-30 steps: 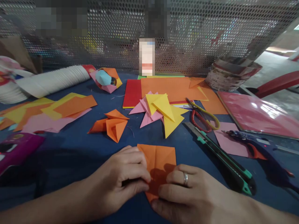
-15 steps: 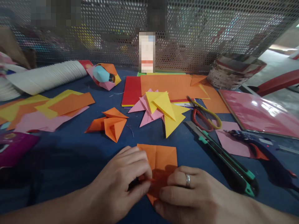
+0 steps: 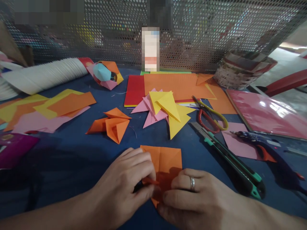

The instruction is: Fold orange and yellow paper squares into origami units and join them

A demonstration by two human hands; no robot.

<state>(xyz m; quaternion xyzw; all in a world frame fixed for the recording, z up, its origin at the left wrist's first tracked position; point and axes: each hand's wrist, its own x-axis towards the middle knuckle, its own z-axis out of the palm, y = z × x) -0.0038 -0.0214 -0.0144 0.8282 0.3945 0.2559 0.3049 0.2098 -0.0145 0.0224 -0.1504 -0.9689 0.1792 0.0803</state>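
Observation:
A creased square of orange paper [image 3: 168, 158] lies on the blue table in front of me. My left hand [image 3: 130, 180] pinches its left edge between thumb and curled fingers, where a small flap is turned up. My right hand [image 3: 194, 191], with a silver ring on one finger, grips the lower right side of the same sheet. The sheet's lower right corner is hidden under that hand. Beyond the hands sit folded orange paper pieces [image 3: 117, 127] and a pile of folded yellow and pink pieces [image 3: 171, 110].
On the right lie a green-black utility knife [image 3: 230, 159], scissors [image 3: 208, 119], a blue glue gun [image 3: 271, 145] and a pink paper pack [image 3: 268, 111]. Coloured sheets [image 3: 182, 86] and a woven basket [image 3: 242, 70] stand farther back. A stack of white cups [image 3: 48, 75] is at left.
The whole scene sits slightly higher in view. Both hands keep their hold on the orange paper, and the flap at my left fingers shows a little more.

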